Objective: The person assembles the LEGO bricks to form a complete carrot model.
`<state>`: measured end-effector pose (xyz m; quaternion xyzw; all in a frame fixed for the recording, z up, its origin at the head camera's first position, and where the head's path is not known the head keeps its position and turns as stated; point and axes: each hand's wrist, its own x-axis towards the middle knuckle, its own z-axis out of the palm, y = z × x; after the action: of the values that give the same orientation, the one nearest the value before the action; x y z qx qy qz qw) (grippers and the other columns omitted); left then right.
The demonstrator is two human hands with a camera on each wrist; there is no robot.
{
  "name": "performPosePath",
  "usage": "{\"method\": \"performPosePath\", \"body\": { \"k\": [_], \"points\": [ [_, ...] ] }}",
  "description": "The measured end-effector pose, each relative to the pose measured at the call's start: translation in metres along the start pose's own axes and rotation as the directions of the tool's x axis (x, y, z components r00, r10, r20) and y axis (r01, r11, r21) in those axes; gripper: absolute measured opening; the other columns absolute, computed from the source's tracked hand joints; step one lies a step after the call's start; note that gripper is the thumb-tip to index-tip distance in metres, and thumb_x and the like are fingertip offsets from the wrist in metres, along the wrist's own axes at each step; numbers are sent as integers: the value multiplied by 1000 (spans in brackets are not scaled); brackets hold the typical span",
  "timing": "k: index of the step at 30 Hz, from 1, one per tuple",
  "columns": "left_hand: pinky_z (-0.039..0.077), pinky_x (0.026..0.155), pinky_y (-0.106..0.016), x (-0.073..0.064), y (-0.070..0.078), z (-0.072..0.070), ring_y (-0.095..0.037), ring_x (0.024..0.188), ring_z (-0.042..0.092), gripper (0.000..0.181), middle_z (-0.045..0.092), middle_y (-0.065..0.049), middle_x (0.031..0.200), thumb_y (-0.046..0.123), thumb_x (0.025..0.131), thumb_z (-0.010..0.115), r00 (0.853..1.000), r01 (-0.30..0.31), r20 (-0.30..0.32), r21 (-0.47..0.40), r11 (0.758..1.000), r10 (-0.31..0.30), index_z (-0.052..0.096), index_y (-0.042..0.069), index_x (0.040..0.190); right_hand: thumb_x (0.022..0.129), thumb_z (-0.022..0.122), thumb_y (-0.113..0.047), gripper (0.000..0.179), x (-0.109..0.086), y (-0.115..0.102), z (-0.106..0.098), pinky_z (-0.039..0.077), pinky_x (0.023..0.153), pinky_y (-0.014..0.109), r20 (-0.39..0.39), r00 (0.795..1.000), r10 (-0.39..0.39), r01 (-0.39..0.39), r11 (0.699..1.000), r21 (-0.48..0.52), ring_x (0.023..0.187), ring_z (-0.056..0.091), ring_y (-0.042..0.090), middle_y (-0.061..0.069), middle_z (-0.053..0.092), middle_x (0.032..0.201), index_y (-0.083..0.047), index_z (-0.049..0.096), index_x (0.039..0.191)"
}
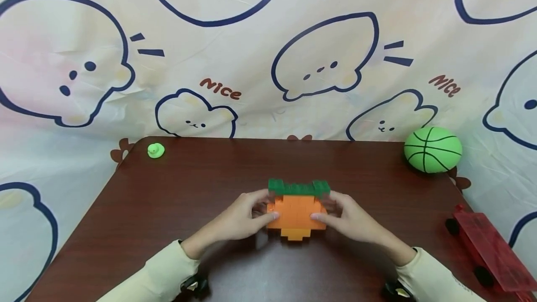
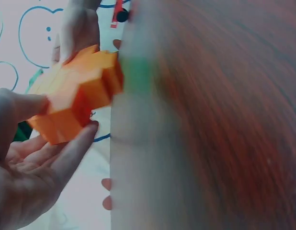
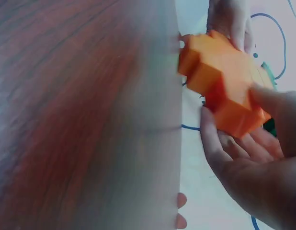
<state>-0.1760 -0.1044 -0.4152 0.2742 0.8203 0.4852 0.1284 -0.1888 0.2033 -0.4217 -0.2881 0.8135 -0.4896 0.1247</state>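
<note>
An orange and green building-block model [image 1: 297, 213], stepped in outline like a carrot, is held between both hands in the head view. Green blocks form its top and a lighter orange piece its lower tip. On its left side the left hand [image 1: 247, 216] grips it, thumb on the front face and fingers behind. The right hand [image 1: 346, 216] grips the right side in the same way. In the left wrist view the orange blocks [image 2: 66, 110] lie between thumb and fingers, off the tabletop. The right wrist view shows the orange blocks [image 3: 229, 86] gripped likewise; the green part is mostly hidden.
A dark brown table [image 1: 201, 167] spreads below the hands. A small green toy duck [image 1: 155, 150] sits at the far left corner, a green ball [image 1: 433, 149] at the far right. A translucent red toy cart [image 1: 492, 246] with black wheels stands at the right edge.
</note>
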Motion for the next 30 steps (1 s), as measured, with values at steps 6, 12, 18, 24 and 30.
{"method": "performPosePath", "body": {
  "k": [6, 12, 18, 24, 30],
  "points": [
    [61, 80, -31, 7, 3, -5, -15, 95, 74, 48, 70, -16, 121, 23, 102, 66, 993, 27, -106, -162, 986, -45, 53, 3, 143, 83, 87, -16, 77, 1, -8, -5, 60, 87, 29, -87, 995, -40, 42, 999, 15, 116, 68, 14, 16, 54, 149, -11, 48, 149],
    [62, 75, -47, 7, 7, -6, -31, 85, 73, 57, 67, -19, 127, 19, 98, 72, 996, 24, -77, -257, 966, -45, 49, 11, 150, 79, 88, -6, 81, 2, -14, -10, 62, 74, 28, -85, 987, -137, 125, 983, -137, 89, 73, 7, 15, 62, 139, -10, 49, 149],
    [61, 72, -30, 7, 10, -10, -25, 82, 71, 79, 59, -12, 139, 16, 84, 86, 998, -36, -47, -66, 997, 33, 46, 13, 152, 78, 90, -12, 75, 4, -14, -14, 61, 67, 30, -77, 990, -117, 92, 958, -272, 78, 67, 5, 6, 72, 122, -14, 54, 143],
    [61, 84, -37, 9, 6, -12, -20, 101, 72, 69, 65, -10, 137, 21, 86, 84, 999, -25, -28, 242, 970, 33, 53, 6, 146, 80, 90, -30, 70, 12, -7, -9, 61, 82, 34, -22, 999, -42, 30, 911, -412, 101, 71, 10, 0, 70, 130, -17, 57, 141],
    [58, 92, -44, 11, -1, -11, -21, 119, 67, 69, 69, -5, 134, 36, 88, 81, 995, 63, 39, 510, 858, -97, 56, 8, 146, 82, 86, -42, 68, 24, -1, 2, 59, 91, 41, 59, 998, 38, 2, 823, -568, 111, 70, 16, 0, 72, 127, -17, 59, 139]
  ]
}}
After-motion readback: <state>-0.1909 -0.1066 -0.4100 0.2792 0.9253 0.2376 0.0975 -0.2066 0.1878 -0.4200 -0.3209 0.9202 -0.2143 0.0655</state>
